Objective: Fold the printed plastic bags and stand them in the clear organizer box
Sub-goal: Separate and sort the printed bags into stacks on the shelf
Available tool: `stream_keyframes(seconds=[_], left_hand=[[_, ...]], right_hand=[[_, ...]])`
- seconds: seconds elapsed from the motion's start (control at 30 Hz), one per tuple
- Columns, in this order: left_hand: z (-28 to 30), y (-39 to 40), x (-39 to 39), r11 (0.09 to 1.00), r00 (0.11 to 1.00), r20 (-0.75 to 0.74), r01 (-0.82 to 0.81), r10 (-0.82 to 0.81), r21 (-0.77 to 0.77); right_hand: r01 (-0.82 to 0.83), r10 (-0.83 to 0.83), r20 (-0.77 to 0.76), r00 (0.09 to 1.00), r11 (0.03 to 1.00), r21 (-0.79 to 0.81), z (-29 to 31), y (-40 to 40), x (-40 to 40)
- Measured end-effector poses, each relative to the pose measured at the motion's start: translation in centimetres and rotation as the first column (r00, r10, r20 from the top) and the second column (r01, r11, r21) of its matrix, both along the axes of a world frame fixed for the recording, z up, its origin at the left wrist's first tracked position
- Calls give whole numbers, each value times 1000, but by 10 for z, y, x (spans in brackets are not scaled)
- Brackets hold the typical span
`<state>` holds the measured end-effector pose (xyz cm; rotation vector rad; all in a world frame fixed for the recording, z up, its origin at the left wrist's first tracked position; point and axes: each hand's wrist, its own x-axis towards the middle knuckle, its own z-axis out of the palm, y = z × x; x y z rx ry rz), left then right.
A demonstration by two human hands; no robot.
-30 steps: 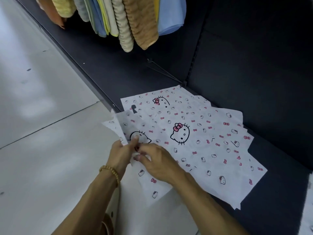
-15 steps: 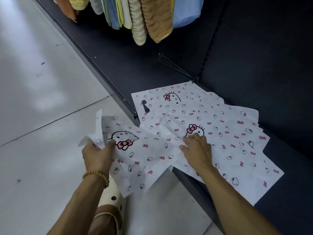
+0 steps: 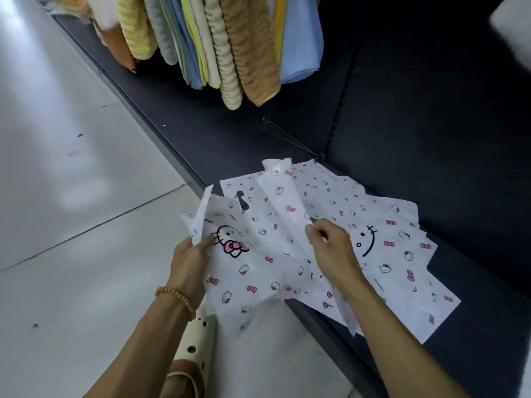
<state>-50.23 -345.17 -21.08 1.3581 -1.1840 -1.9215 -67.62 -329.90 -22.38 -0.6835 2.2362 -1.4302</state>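
Note:
A white plastic bag (image 3: 253, 271) printed with cat faces and pink bows is lifted off the shelf edge between both hands. My left hand (image 3: 191, 261) pinches its left edge beside the big cat face. My right hand (image 3: 330, 251) pinches a raised fold of the same bag, which stands up as a ridge toward the back. Under it, several more printed bags (image 3: 396, 254) lie fanned out flat on the dark shelf (image 3: 474, 225). No clear organizer box is in view.
Folded towels (image 3: 230, 53) in yellow, blue and tan hang over the shelf's back left. Pale floor tiles (image 3: 71, 225) fill the left side. A cream perforated shoe (image 3: 198, 337) shows below my left wrist.
My right hand left the flat pile and took hold of the lifted bag, raising a fold of it. The left hand keeps its grip on the left edge.

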Motion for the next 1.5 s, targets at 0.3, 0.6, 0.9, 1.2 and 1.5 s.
stream_keyframes(seconds=[0.3,0.6,0.9,1.2,1.5], left_hand=[[15,34,-26,983,969,-206,158,-137,90],[-1,28,-32,999,995,82,51,-50,-13],[-25,10,-19,995,995,1,96,-96,-11],[-41,-5,-14,991,991,-21,134,-134,30],[-47,-7,-19,979,982,-37,186,-184,79]], right_hand=[[-258,286,-313,906,958,128,5,-16,61],[-8,16,-49,999,988,157,-33,13,22],[179,-147,-104,984,720,671,-77,40,-46],[175,-206,51,977,919,353,-71,43,-57],[-36,26,29,999,887,461,-62,22,-51]])
